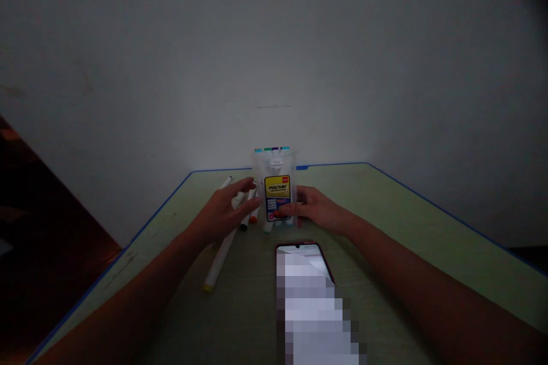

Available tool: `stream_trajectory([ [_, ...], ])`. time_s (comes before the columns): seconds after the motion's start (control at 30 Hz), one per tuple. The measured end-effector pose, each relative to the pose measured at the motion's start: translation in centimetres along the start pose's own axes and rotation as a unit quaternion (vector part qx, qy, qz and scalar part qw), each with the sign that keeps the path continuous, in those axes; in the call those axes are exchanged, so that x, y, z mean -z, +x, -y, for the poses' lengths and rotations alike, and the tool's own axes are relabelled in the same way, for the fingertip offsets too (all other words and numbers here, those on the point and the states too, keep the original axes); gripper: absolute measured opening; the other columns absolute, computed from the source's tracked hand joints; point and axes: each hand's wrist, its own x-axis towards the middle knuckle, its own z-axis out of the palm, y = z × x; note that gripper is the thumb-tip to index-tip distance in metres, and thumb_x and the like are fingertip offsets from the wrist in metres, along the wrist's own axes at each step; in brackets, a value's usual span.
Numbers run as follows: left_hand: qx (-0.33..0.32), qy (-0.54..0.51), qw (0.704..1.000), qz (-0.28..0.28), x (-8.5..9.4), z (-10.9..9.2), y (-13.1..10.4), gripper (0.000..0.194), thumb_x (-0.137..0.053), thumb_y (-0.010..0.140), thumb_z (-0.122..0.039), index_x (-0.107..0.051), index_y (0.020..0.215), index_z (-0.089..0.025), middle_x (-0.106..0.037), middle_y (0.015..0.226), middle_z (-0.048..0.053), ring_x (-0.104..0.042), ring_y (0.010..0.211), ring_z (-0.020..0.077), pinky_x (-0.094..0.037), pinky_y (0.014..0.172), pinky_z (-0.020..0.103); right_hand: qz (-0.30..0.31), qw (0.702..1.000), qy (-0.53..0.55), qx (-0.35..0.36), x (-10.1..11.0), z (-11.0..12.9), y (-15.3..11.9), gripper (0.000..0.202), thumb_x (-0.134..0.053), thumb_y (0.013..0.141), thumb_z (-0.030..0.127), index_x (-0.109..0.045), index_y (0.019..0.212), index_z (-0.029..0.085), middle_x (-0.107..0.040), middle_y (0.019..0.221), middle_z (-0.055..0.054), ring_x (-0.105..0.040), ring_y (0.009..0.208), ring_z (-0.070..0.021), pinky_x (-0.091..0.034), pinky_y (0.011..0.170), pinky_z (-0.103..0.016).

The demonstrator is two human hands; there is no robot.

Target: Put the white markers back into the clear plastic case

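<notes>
Firmly enough, the right hand (320, 209) clasps the clear marker case (277, 198), thumb across its front, upright near the table's (411, 239) far edge. Opposite, the left hand (221, 209) hangs open, thumb and fingers apart, over loose markers (221, 259); whether its fingertips touch the case I can't tell.

Marker case (278, 169) milky clear, label (277, 198) yellow over dark blue; loose marker (220, 262) white, yellow-ended; desk (411, 214) pale green, blue-edged; wall (274, 57) grey.
</notes>
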Motion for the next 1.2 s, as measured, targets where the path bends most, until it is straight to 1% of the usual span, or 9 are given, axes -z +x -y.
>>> stream_trajectory([
  [0.07,-0.017,-0.034,0.999,0.024,-0.3,-0.39,-0.12,0.051,-0.048,0.073,-0.047,-0.047,0.116,-0.02,-0.054,0.115,0.005,-0.051,0.103,0.0152,-0.04,0.095,0.036,0.01,1.0,0.0,-0.001,-0.21,0.1,0.0,0.039,-0.064,0.068,0.032,-0.057,0.102,0.014,-0.066,0.095,-0.009,-0.059,0.069,-0.0138,-0.043,0.047,-0.02],
  [0.13,-0.021,-0.065,0.997,0.03,-0.37,-0.49,-0.16,0.05,-0.05,0.072,-0.046,-0.047,0.115,-0.019,-0.055,0.113,0.005,-0.053,0.098,0.0146,-0.044,0.092,0.035,0.017,1.0,-0.001,0.001,-0.31,0.12,0.02,0.038,-0.064,0.068,0.032,-0.058,0.102,0.014,-0.066,0.095,-0.009,-0.059,0.068,-0.0136,-0.044,0.046,-0.02],
  [0.2,-0.013,-0.074,0.997,0.028,-0.3,-0.45,-0.16,0.05,-0.052,0.071,-0.045,-0.047,0.115,-0.019,-0.056,0.113,0.005,-0.055,0.094,0.0138,-0.045,0.09,0.034,0.021,1.0,-0.003,0.001,-0.32,0.09,0.06,0.037,-0.064,0.069,0.031,-0.058,0.101,0.014,-0.066,0.095,-0.009,-0.059,0.067,-0.0128,-0.044,0.046,-0.02],
  [0.37,-0.001,-0.073,0.997,0.028,-0.13,-0.36,-0.13,0.052,-0.055,0.07,-0.044,-0.047,0.115,-0.018,-0.057,0.11,0.006,-0.057,0.089,0.0128,-0.047,0.088,0.034,0.027,1.0,0.004,0.004,-0.26,0.04,0.12,0.037,-0.064,0.068,0.031,-0.057,0.1,0.014,-0.065,0.094,-0.008,-0.058,0.065,-0.0122,-0.043,0.045,-0.02],
  [0.73,0.009,-0.071,0.997,0.018,-0.25,-0.12,0.07,0.057,-0.055,0.068,-0.046,-0.045,0.117,-0.018,-0.056,0.112,0.009,-0.057,0.088,0.0141,-0.05,0.082,0.033,0.022,1.0,0.006,-0.008,-0.36,0.37,0.07,0.035,-0.064,0.068,0.028,-0.057,0.099,0.014,-0.064,0.095,-0.009,-0.059,0.067,-0.0131,-0.042,0.045,-0.02],
  [0.9,0.012,-0.069,0.997,0.024,-0.24,0.05,0.1,0.057,-0.055,0.069,-0.047,-0.045,0.117,-0.019,-0.055,0.113,0.008,-0.058,0.087,0.0137,-0.051,0.081,0.032,0.019,1.0,0.001,-0.009,-0.31,0.22,0.13,0.036,-0.064,0.068,0.028,-0.058,0.1,0.016,-0.065,0.095,-0.008,-0.058,0.066,-0.0124,-0.043,0.045,-0.02],
  [1.0,0.008,-0.064,0.998,0.021,-0.2,0.1,0.06,0.057,-0.055,0.069,-0.047,-0.045,0.117,-0.019,-0.055,0.113,0.008,-0.058,0.086,0.0138,-0.051,0.08,0.032,0.022,1.0,0.003,-0.01,-0.33,0.2,0.12,0.038,-0.064,0.068,0.028,-0.057,0.102,0.015,-0.065,0.096,-0.009,-0.058,0.066,-0.0126,-0.042,0.045,-0.02],
  [1.2,0.011,-0.063,0.998,0.027,-0.11,-0.4,-0.13,0.056,-0.054,0.069,-0.046,-0.044,0.117,-0.02,-0.054,0.114,0.007,-0.057,0.083,0.0122,-0.05,0.077,0.029,0.019,1.0,0.003,-0.003,-0.47,0.32,0.12,0.038,-0.063,0.067,0.028,-0.056,0.102,0.014,-0.063,0.095,-0.009,-0.057,0.066,-0.0127,-0.041,0.046,-0.021],
])
